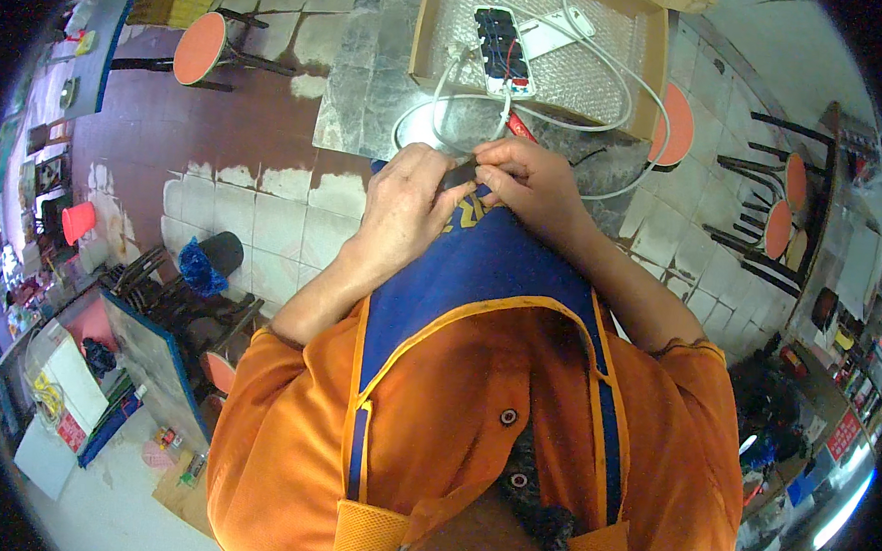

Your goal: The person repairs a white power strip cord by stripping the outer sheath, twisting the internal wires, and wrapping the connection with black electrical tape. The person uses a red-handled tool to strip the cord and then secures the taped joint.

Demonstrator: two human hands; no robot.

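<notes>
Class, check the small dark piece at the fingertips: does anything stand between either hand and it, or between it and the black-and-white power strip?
Nothing visible separates the left hand or right hand from the dark piece; both pinch it. Between it and the power strip, loops of white cable cross the gap.

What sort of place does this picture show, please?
Possibly a small workshop for electrical goods, though I cannot be certain. The signs are a power strip with a red wire showing, bubble wrap in a cardboard box, and several orange-topped stools.
</notes>
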